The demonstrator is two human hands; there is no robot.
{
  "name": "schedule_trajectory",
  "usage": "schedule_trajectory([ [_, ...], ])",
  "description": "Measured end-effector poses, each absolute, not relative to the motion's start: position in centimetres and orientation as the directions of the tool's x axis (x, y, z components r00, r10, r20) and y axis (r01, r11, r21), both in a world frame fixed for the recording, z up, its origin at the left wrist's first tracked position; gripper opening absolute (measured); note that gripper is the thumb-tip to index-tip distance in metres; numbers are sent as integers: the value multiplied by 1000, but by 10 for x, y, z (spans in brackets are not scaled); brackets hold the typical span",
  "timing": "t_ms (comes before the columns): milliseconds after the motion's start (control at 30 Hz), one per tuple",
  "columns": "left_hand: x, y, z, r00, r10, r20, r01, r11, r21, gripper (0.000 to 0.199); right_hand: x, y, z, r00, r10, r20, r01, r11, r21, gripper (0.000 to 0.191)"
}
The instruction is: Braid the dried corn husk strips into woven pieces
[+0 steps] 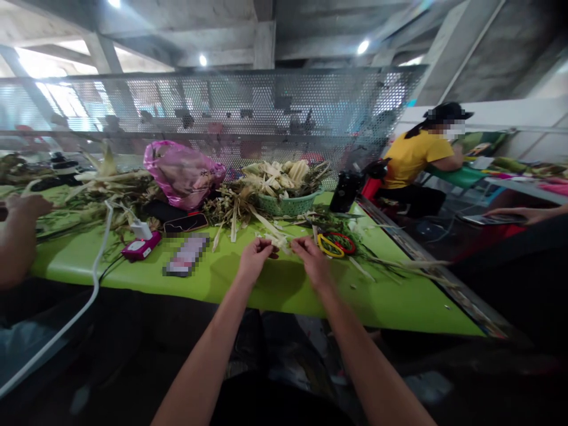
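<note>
Above the green table [275, 293], a small pale piece of plant material [278, 241] spans the space between my hands. My left hand [256, 257] pinches its left side with curled fingers. My right hand [309, 255] has its fingers pressed together at the right side of the piece. Beside my right hand lie scissors [336, 244] with yellow and red handles, partly over green plant scraps. Behind my hands, a green basket [288, 205] holds a heap of pale dried husks [284, 176].
A pink plastic bag [181, 171], a phone [187, 255], a purple power block [141, 245] with a white cable and a black container [346, 190] are around. Another person's hand [29, 204] is at left; a person in yellow [415, 157] sits at right.
</note>
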State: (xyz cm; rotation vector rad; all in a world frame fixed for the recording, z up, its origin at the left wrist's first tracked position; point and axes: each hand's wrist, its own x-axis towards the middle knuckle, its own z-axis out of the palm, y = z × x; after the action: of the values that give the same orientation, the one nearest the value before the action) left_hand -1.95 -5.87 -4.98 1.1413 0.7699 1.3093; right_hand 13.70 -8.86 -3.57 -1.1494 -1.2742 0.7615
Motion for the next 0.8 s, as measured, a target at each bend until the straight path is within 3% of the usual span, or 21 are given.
schedule_trajectory([
  [167,-18,-58,-53,139,967,212,-325,-158,932,24,133,-92,-34,14,955,295,268,281,-922,31],
  [567,-16,-55,-55,55,976,209,-328,-181,927,19,134,-91,-34,143,908,394,183,367,-912,20],
  [800,-17,-58,-53,71,978,197,-349,-160,923,21,134,-93,-32,105,937,332,153,315,-937,23],
])
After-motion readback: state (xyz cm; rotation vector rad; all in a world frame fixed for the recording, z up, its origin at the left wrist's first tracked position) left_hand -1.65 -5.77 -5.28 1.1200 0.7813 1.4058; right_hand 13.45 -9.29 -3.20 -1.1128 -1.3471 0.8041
